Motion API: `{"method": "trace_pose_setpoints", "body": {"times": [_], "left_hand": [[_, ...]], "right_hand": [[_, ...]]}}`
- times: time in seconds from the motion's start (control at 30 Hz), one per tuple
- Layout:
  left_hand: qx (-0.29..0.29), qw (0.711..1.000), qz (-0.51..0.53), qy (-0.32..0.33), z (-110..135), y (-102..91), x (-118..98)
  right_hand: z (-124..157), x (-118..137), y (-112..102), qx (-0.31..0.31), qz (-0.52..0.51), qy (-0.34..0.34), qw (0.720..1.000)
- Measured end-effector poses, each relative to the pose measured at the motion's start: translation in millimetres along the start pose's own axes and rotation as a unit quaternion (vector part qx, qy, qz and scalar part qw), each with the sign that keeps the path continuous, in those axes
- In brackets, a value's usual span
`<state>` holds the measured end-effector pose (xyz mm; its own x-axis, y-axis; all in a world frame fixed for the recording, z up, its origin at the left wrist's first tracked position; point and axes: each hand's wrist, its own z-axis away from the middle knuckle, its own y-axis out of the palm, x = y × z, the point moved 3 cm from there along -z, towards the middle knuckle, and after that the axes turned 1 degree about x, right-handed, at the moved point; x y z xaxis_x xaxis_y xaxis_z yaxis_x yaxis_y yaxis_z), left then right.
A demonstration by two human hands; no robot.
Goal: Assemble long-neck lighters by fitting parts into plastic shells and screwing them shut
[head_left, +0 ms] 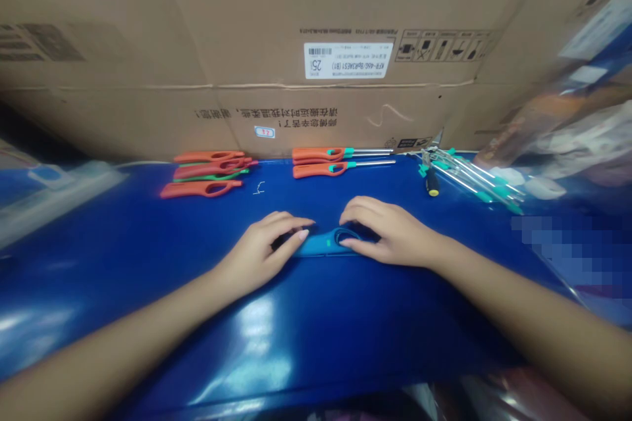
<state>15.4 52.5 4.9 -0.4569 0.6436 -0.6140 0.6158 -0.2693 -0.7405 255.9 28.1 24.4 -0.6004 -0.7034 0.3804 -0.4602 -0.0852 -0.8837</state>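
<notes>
A blue lighter handle (316,245) lies lengthwise on the blue tabletop, its finger loop toward the right and a small green piece near its middle. My left hand (266,243) closes round its left end, with thumb and index fingertip close together. At the loop end, my right hand (390,230) grips the handle between thumb and curled fingers. Both ends are partly covered by the hands, and no metal tube shows on this handle. Beyond my hands lie two orange lighters with metal tubes (318,170).
Several orange and green lighter handles (202,189) lie at the back left. At the back right are metal tubes with green ends (474,177) and a black screwdriver with a yellow tip (432,183). A large cardboard box (222,66) walls off the table's far edge.
</notes>
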Motion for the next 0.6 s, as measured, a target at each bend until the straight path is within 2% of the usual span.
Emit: {"method": "trace_pose_setpoints", "body": {"times": [0.1, 0.23, 0.47, 0.6], "left_hand": [[-0.006, 1.0, 0.002, 0.006, 0.8, 0.1, -0.1], [0.011, 0.999, -0.022, 0.03, 1.4, 1.9, -0.6], [0.013, 0.999, -0.024, 0.033, 0.5, 2.6, 3.2], [0.017, 0.999, -0.039, 0.024, 1.4, 2.4, 2.9]], "right_hand": [[-0.5, 2.1, 1.0, 0.014, 0.012, -0.036, 0.999], [0.0, -0.5, 4.9, 0.028, 0.012, -0.039, 0.999], [-1.0, -5.5, 4.6, -0.008, -0.073, 0.018, 0.997], [-1.4, -11.1, 1.0, -0.075, -0.06, 0.072, 0.993]]}}
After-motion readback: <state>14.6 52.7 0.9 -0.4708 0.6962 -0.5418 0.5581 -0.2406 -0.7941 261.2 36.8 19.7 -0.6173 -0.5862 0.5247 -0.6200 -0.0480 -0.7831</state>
